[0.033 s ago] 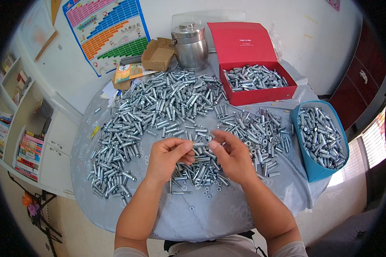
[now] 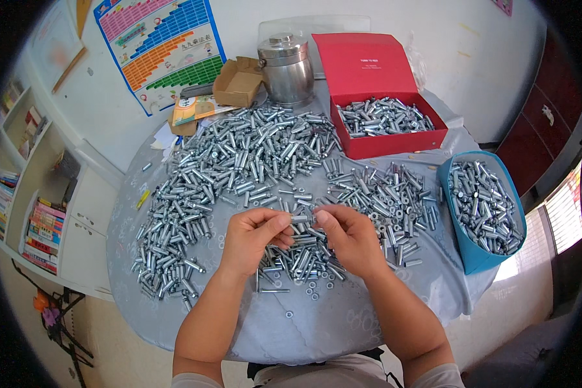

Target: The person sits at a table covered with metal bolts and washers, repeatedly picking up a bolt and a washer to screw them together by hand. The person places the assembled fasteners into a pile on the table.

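Between my hands, over the table's middle, lies a short silver sleeve anchor bolt (image 2: 300,220), held level. My left hand (image 2: 255,234) pinches its left end between thumb and forefinger. At the other end my right hand (image 2: 352,238) is closed, thumb and fingertips pressed together around the tip; what exactly they grip there is partly hidden. Just beneath both hands is a small heap of bolts (image 2: 301,262). Several loose nuts (image 2: 314,290) are scattered on the near side of that heap.
A large bolt pile (image 2: 252,145) curves across the table's (image 2: 252,330) back and left, a smaller pile (image 2: 391,194) on the right. Behind stand a red box (image 2: 388,145) of bolts, a steel pot (image 2: 286,71) and a cardboard box (image 2: 238,83). A blue bin (image 2: 475,249) of bolts is at right.
My right thumb and fingers, apart before, have come together at the right end of the bolt. The left hand keeps the same hold and place.
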The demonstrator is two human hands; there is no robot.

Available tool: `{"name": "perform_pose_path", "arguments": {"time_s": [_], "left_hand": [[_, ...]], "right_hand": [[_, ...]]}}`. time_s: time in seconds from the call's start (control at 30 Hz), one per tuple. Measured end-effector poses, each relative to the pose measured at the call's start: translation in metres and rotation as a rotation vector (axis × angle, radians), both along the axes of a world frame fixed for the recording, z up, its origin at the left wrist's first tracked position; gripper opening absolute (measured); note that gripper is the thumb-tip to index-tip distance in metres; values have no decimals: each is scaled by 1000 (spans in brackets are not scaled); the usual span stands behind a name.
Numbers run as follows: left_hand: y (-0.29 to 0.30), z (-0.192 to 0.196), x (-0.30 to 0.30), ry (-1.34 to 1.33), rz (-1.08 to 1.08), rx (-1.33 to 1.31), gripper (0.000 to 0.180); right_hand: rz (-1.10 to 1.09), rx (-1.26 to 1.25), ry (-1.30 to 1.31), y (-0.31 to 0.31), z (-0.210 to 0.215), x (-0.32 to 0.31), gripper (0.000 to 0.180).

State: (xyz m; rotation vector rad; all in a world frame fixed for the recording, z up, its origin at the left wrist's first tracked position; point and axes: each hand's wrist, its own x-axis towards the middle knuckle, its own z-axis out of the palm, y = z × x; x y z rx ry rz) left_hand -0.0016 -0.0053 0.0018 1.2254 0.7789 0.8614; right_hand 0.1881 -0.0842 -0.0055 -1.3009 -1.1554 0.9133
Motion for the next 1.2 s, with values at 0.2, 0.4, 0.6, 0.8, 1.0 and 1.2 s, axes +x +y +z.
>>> {"name": "perform_pose_path", "arguments": {"time_s": [0.2, 0.4, 0.6, 0.8, 1.0, 1.2], "left_hand": [[0, 0, 4, 35, 23, -3, 21], [0, 0, 5, 66, 61, -86, 32], [2, -3, 2, 39, 68, -114, 32], [-3, -5, 9, -11, 44, -113, 17], [-4, -8, 12, 29, -33, -46, 11], [0, -2, 6, 126, -34, -51, 12]], "right_hand": [[-20, 87, -11, 0, -1, -2, 17], [-111, 255, -275, 1, -3, -1, 21], [-105, 231, -372, -1, -2, -1, 25], [-64, 293, -463, 1, -11, -6, 32], [-58, 154, -270, -3, -6, -10, 28], [-82, 103, -184, -2, -2, -7, 21]]}}
